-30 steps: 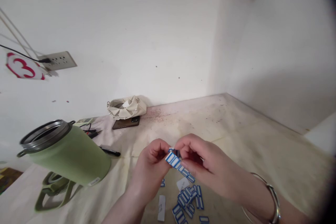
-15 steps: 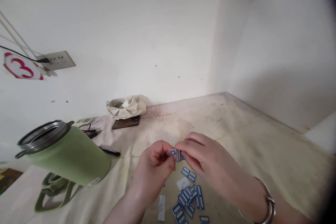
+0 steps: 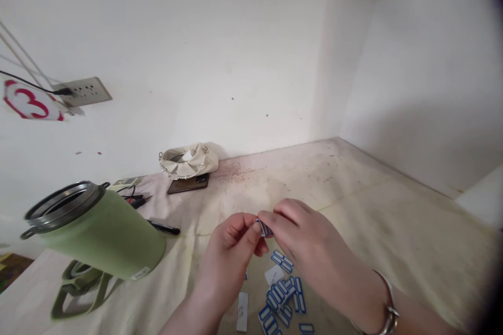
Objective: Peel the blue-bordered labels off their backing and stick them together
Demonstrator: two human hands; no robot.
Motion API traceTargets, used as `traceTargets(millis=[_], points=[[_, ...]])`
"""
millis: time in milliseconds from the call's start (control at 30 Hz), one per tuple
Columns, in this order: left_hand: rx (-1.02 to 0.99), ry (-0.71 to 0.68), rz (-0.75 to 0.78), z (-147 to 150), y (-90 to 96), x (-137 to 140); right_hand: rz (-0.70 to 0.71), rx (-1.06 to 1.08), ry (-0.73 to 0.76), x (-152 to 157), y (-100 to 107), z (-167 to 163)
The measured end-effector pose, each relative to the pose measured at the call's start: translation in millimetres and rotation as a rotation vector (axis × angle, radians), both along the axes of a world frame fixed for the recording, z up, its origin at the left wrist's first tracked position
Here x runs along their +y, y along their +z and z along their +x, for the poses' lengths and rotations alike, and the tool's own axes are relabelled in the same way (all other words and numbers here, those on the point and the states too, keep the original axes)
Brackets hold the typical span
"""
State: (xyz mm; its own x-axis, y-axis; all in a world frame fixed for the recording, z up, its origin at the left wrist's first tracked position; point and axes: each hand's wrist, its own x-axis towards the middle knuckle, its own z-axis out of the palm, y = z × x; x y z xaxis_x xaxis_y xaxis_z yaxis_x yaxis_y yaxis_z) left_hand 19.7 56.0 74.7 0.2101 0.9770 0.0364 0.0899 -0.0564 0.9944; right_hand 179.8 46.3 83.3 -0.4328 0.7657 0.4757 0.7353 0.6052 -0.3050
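Note:
My left hand (image 3: 230,259) pinches a small blue-and-white striped piece (image 3: 265,229) between thumb and fingers. From the other side, the closed fingertips of my right hand (image 3: 310,243) grip the same piece and cover part of it. Just below my hands, a loose pile of similar flat blue-edged white pieces (image 3: 281,293) lies on the cloth. Beside the pile are a small white paper slip (image 3: 274,274) and a narrow white strip (image 3: 242,311) with a dark mark. What the pieces are is too small to tell.
A large open green tumbler (image 3: 106,235) stands at left, with a green strap (image 3: 80,293) in front. A black pen (image 3: 164,227) lies beside it. Farther back are a phone (image 3: 187,184) and a white pearl-handled bag (image 3: 188,161) against the wall (image 3: 243,52).
My fingers have shifted on the held piece, which is now turned and more covered. The left thumb has moved up onto it. The pile has stayed as it was.

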Motion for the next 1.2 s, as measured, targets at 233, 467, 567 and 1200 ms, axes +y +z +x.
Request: traceTargets(millis=[233,467,567,1200], points=[[-0.061,0.026,0.023,2,-5.8,1,0.004,0.05,0.004,5,-4,-2],[-0.263,0.056,-0.091,1,-3.8,4,-0.186,0.35,0.006,13,-2,6],[-0.335,0.041,-0.149,3,-2.6,4,-0.375,0.44,0.05,15,-1,4],[-0.18,0.018,-0.021,4,-0.1,2,-0.734,0.782,0.207,25,-5,1]])
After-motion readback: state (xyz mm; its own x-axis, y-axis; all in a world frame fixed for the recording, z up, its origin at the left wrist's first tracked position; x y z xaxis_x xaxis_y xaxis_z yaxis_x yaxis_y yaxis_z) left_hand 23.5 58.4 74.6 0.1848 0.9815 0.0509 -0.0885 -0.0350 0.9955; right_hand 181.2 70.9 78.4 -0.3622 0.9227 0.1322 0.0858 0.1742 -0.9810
